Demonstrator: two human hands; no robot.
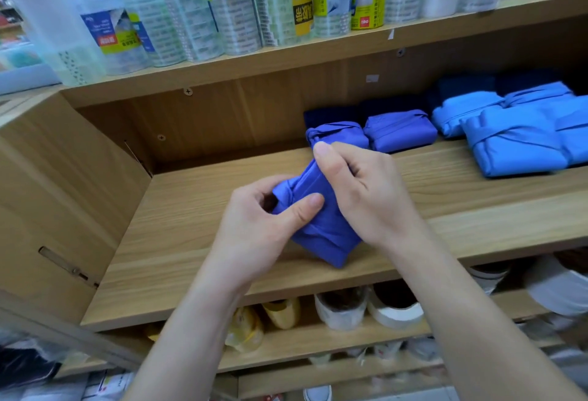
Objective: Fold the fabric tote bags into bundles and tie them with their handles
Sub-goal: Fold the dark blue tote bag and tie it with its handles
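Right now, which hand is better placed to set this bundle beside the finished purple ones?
Probably the right hand. It grips the far end of the bundle, just in front of the finished purple bundles at the back of the shelf. The left hand pinches the near left side, farther from them.

1. The left hand [254, 228] pinches the left end of a purple-blue bag bundle [321, 235].
2. The right hand [359, 190] grips its top end.
3. The bag bundle is over the wooden shelf [178, 241], near its front edge.
4. Tied bundles [401, 135] sit by the shelf's back edge, toward the right.
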